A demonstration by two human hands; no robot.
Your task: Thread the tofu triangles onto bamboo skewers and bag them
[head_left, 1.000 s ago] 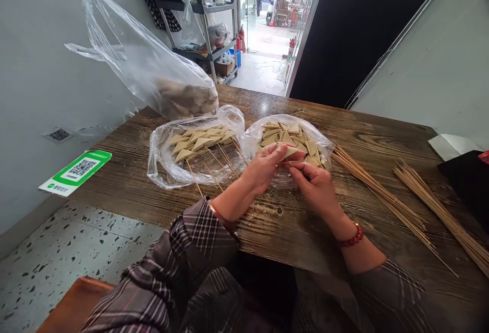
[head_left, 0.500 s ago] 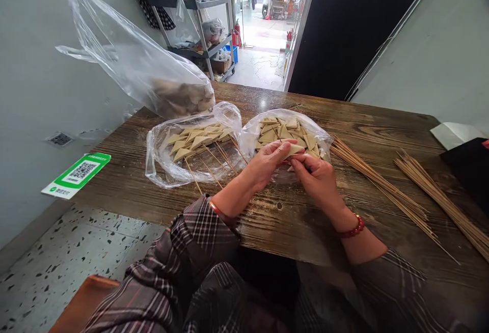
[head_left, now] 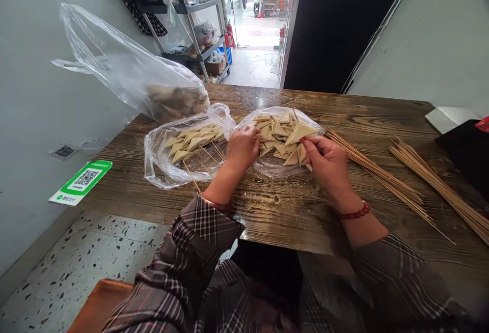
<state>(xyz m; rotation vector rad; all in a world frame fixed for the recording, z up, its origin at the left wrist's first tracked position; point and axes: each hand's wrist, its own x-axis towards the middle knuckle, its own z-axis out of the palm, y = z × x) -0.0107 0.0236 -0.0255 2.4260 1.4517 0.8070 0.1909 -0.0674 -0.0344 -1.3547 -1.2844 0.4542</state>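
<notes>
Pinched between the fingers of my right hand is a pale tofu triangle with a thin stick through it, its tip showing above. Below it lies a heap of tofu triangles in a clear plastic bag. My left hand is at the left edge of this heap, fingers bent together; what they grip, if anything, is hidden. Left of that hand, skewered triangles lie in rows on another clear bag, their sticks pointing toward me.
Two bundles of thin sticks lie on the right of the wooden table. A tall plastic bag with brown contents stands at the back left. A green code card is at the left edge, a black object at the right.
My hands have moved apart. The left hand has let go of the triangle and shifted left; the right holds the skewered triangle, now more upright. The view has shifted slightly.
</notes>
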